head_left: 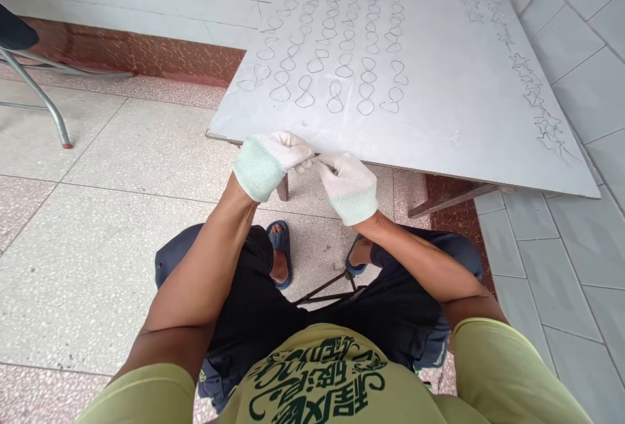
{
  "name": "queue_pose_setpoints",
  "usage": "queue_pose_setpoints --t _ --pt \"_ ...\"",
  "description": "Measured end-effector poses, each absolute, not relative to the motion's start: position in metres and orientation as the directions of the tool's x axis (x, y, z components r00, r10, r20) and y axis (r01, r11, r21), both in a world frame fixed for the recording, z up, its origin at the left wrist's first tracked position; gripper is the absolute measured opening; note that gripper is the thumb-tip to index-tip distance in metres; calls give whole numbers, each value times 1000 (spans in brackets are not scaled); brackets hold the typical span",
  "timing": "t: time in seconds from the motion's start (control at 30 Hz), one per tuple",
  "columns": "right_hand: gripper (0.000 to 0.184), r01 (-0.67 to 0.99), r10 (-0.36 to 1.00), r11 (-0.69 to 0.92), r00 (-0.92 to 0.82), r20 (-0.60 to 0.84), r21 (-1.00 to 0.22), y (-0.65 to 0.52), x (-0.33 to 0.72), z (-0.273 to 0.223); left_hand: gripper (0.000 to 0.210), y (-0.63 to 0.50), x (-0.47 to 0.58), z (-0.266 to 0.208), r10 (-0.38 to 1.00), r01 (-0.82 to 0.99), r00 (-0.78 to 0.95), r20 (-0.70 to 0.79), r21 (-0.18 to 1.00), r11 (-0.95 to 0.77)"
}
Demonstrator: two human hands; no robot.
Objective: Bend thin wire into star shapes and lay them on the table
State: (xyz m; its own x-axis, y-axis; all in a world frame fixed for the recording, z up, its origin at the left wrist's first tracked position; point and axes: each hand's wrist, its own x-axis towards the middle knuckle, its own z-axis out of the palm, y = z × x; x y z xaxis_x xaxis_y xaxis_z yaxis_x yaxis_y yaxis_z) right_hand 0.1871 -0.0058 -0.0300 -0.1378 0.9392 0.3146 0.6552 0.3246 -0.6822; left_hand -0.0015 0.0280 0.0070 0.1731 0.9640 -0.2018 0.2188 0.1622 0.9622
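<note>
My left hand [288,154] and my right hand [344,180] wear white knit gloves with pale green cuffs. Their fingertips meet just off the near edge of the white table [439,105]. Both are closed in a pinch on a thin wire, mostly hidden by the fingers; only a small dark bit shows between them. Beyond my hands, bent wire figure-eights [335,97] lie in several rows on the tabletop. Star-shaped wire pieces [527,79] form a line along its right side.
Tiled walls [581,248] border the table behind and at the right. Under its near edge stand wooden legs [452,199]. At far left is a metal chair leg [53,111] beside part of another person's leg [14,28]. My sandalled feet rest on the speckled floor [122,228].
</note>
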Motion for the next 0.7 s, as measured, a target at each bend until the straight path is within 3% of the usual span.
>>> queue_pose_setpoints --t 0.17,0.4,0.53,0.7 --pt "36 651 905 423 -263 335 -630 -2 196 -30 25 24 1 15 956 228 176 -236 954 194" --pt "40 688 915 404 -291 281 -603 -3 197 -21 22 25 -5 6 964 155 193 -184 976 155" --pt "40 656 863 495 -448 233 -570 3 203 -11 31 25 -7 8 952 190 234 -197 970 154" --pt "39 624 774 604 -609 174 -496 13 207 -6 28 25 -7 9 940 234 243 -239 955 183"
